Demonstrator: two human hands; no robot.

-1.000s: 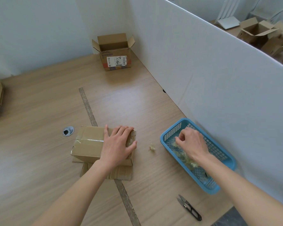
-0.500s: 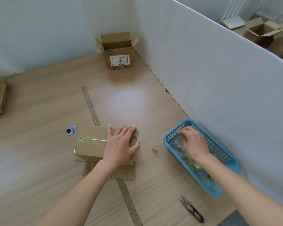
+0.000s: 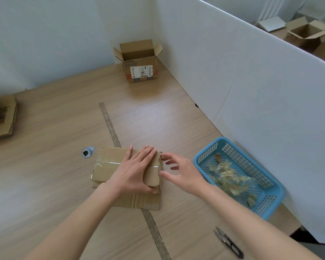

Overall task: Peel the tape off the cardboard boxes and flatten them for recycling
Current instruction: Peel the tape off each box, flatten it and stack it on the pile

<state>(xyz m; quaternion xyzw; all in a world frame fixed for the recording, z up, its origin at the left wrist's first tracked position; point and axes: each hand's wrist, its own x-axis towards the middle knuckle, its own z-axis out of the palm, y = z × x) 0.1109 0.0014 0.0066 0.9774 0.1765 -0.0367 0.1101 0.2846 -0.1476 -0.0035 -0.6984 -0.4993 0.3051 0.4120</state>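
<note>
Wood-grain worktop [image 3: 45, 166] fills the view, fenced by white panels. Nearest lie black snips [image 3: 229, 243], well apart from both hands. Next comes the box [image 3: 109, 166], partly collapsed, lying on a flattened flap, with clear tape [image 3: 105, 163] still banding its top. The left hand [image 3: 133, 169] rests flat on it, fingers straight, the thumb against the near edge. The right hand [image 3: 182, 173] hovers just beside the box's right end, its fingers [image 3: 166, 156] spread and holding nothing, apparently reaching for the tape end there.

Risks, as I judge them: the tape may tear into slivers if pulled sharply, or strip the cardboard's face; the light box may slide if the left hand eases its pressure.

To the right stands a blue basket [image 3: 201, 158] holding peeled tape scraps [image 3: 231, 181], close enough that the forearm could knock it. Left of the box sits a metal grommet [image 3: 88, 152]. Farther left is a stack of flattened cardboard [image 3: 2, 117]; at the far corner an open box [image 3: 139, 61] waits.
</note>
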